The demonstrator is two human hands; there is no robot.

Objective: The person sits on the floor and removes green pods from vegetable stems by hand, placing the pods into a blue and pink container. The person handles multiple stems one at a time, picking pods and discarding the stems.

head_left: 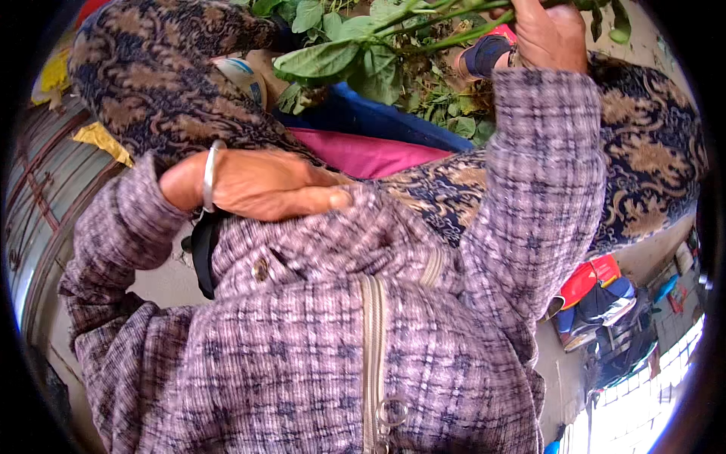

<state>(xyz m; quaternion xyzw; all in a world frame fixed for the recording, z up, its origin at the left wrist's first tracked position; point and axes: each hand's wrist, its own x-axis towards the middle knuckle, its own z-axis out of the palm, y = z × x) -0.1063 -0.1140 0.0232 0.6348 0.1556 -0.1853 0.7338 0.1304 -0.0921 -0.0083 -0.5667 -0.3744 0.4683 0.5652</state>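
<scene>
My right hand [550,37], at the top right, is closed around the green stems of a leafy plant [448,37]. Its broad leaves hang to the left, over a blue cloth or sheet [363,110] and a pink one [368,152] between my legs. My left hand [272,184], with a silver bangle [210,176] at the wrist, lies palm down against the hem of my checked jacket [283,340]. Its fingers are held together and slightly blurred, and its palm is hidden, so whether anything is under it does not show.
Loose green leaves and stems [459,113] lie beyond the blue cloth. A white and blue rounded object [244,76] is by my left leg. Curved metal with rusty rods [45,181] and a yellow scrap [102,142] are at the left. Red and dark items [595,306] lie at the lower right.
</scene>
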